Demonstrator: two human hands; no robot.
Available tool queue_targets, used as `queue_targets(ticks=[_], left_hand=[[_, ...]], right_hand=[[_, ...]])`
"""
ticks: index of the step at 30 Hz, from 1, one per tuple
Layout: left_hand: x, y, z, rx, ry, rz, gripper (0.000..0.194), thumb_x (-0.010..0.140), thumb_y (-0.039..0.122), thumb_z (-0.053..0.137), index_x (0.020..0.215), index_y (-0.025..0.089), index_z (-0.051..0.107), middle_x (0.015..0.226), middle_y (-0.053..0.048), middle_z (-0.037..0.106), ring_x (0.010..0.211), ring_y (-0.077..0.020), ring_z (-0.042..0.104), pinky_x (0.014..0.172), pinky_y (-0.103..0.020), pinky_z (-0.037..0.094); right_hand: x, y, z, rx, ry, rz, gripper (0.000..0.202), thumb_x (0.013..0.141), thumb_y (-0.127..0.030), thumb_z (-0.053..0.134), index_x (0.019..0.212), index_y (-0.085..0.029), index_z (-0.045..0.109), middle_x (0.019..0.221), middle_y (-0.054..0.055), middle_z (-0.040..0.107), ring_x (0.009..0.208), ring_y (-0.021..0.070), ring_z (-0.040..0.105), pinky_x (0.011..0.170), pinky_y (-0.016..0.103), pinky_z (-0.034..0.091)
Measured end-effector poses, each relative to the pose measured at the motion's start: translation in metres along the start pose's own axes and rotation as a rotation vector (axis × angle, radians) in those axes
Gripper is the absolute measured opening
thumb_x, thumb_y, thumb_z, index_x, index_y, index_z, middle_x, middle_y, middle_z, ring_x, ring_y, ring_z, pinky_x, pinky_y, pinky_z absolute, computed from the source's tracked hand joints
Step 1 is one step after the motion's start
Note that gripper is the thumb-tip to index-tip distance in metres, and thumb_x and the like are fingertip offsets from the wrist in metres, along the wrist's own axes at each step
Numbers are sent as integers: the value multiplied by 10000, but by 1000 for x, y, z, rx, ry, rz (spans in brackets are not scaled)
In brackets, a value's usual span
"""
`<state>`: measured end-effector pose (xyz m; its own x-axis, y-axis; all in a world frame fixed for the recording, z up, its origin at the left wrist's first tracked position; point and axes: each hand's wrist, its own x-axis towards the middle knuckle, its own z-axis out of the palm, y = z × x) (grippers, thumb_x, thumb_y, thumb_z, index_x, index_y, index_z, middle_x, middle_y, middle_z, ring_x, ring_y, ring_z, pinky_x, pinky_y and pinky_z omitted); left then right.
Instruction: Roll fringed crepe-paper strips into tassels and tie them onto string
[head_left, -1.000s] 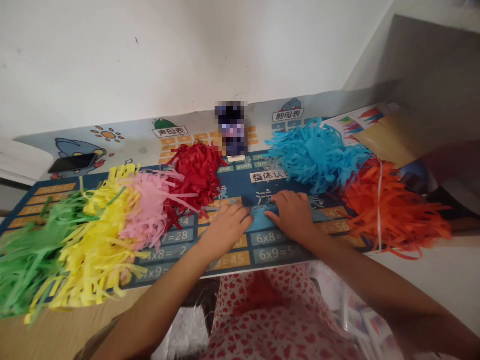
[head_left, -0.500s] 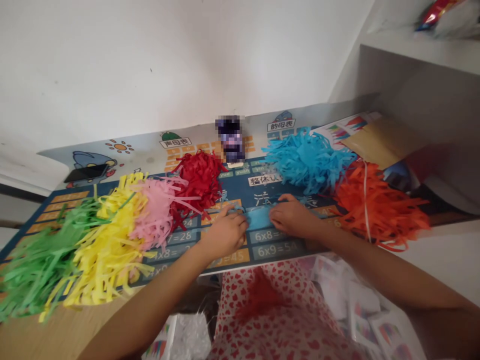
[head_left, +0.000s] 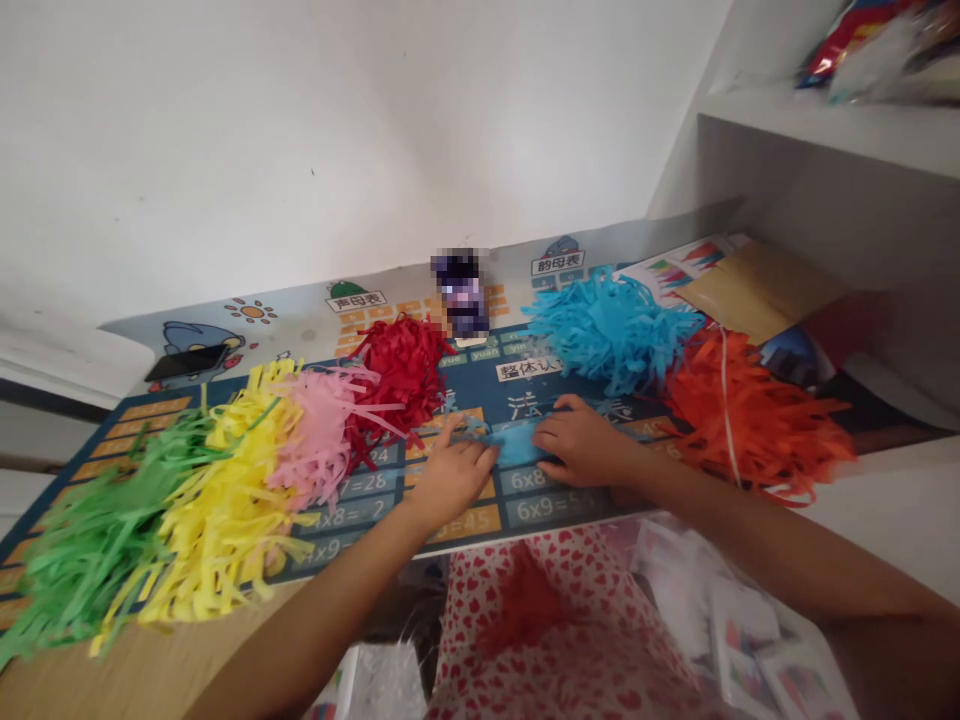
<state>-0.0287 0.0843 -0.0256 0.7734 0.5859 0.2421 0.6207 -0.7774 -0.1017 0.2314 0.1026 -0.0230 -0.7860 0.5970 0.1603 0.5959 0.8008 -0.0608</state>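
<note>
A light blue strip of paper (head_left: pixel 516 443) lies flat on the printed mat (head_left: pixel 469 518) between my hands. My left hand (head_left: pixel 455 474) touches its left end with the fingers bent over it. My right hand (head_left: pixel 576 440) has its fingertips on the right end, thumb side near the mat. Behind the right hand rests a blue fringed pompom (head_left: pixel 611 328), with an orange one (head_left: pixel 754 415) to its right. To the left are red (head_left: pixel 405 372), pink (head_left: pixel 322 430), yellow (head_left: pixel 225 500) and green (head_left: pixel 112 520) fringed bunches.
A phone (head_left: pixel 460 293) stands upright at the wall, and a dark flat device (head_left: pixel 187 364) lies at the back left. A brown envelope (head_left: pixel 761 285) is at the back right. Plastic packets (head_left: pixel 750 625) sit below the table edge. A shelf (head_left: pixel 832 125) juts out on the right.
The view has shifted slightly. My hands remain at the two ends of the blue strip, with the right fingers a little more spread over its end.
</note>
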Motion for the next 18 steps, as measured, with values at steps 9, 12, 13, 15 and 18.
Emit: queue_targets(ticks=[9, 12, 13, 15, 18], left_hand=[[1, -2, -2, -156, 33, -100, 207, 893, 281, 556, 1066, 201, 637, 918, -60, 744, 866, -229, 690, 1110, -564, 278], [4, -3, 0, -108, 2, -51, 201, 897, 211, 525, 1061, 196, 641, 874, -60, 733, 845, -229, 684, 1107, -568, 290], [4, -4, 1, -103, -5, -45, 212, 892, 189, 518, 1067, 192, 639, 872, -63, 731, 845, -230, 683, 1106, -569, 297], [5, -7, 3, -122, -2, -57, 228, 879, 156, 510, 1070, 189, 630, 884, -66, 731, 848, -226, 683, 1105, -565, 311], [5, -13, 6, -198, 21, -128, 217, 851, 123, 512, 1026, 187, 624, 889, -60, 736, 830, -206, 691, 1107, -539, 334]], right_hand=[[2, -3, -3, -91, -20, -57, 128, 848, -252, 543, 837, -170, 641, 844, 63, 680, 764, 190, 559, 996, 453, 205], [2, 2, 1, -68, 11, -32, 156, 866, -218, 506, 787, -168, 631, 794, 50, 682, 717, 168, 549, 1001, 440, 205], [2, 4, 2, -38, 23, 0, 173, 874, -214, 496, 773, -169, 629, 768, 43, 680, 706, 162, 550, 998, 430, 213], [3, 7, 3, 34, 46, 57, 169, 883, -242, 509, 801, -175, 641, 755, 34, 683, 720, 163, 567, 992, 418, 227], [3, 9, 2, 62, 48, 39, 180, 858, -341, 582, 893, -179, 652, 835, 52, 701, 788, 190, 591, 999, 434, 227]])
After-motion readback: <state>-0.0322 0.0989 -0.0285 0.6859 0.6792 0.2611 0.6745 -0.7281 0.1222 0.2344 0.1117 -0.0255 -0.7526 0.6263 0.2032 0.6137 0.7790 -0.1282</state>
